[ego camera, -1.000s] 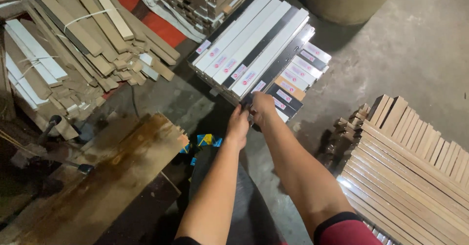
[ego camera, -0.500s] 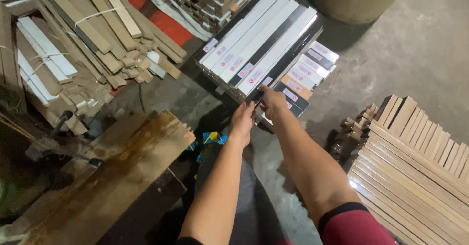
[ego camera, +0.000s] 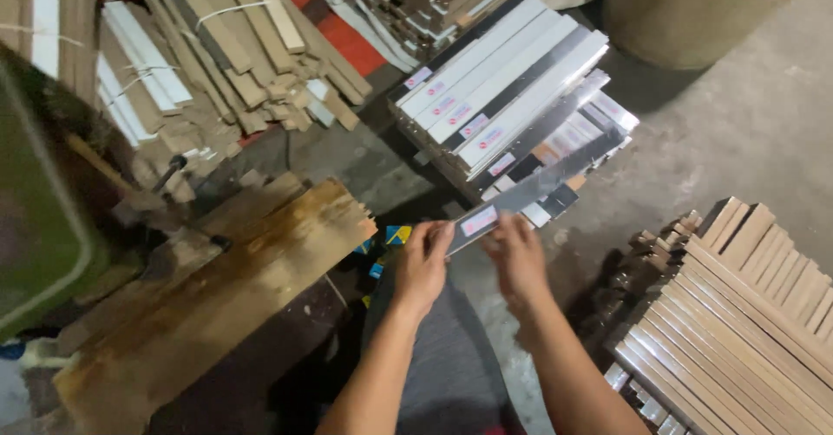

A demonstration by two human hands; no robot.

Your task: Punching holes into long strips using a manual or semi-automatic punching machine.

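**Grey strip drawn off the stack, gripped at its near end**

Held between both hands: a long grey strip (ego camera: 529,188) with a pale label near its near end, slanting from centre frame up toward 1 o'clock. Left hand (ego camera: 423,266) closed on the near tip, thumb over the top face, fingers curled under. Right hand (ego camera: 518,257) pinching the same end from the other edge, fingers partly bent, not a full fist. Gripped by the edges at one end, probably to keep the glossy face free of the fingers and let the far end slide off the pile (far end seems to rest on the stack, though contact not sure).

Behind it at 12 to 1 o'clock: a stack of white and grey strips (ego camera: 499,84), laid side by side with labelled ends all toward the wearer, likely so each can be taken by the same end. At 4 o'clock: a row of tan wooden slats (ego camera: 737,331), packed edge to edge. At 10 to 11 o'clock: bundled wooden offcuts (ego camera: 208,49), some tied with white cord. At 8 o'clock: a worn wooden board (ego camera: 226,287).

Containers: only a round tan drum (ego camera: 694,6) at 1 o'clock, contents not visible. No box or tray holding the strips; stacked straight on the concrete floor (ego camera: 764,131).
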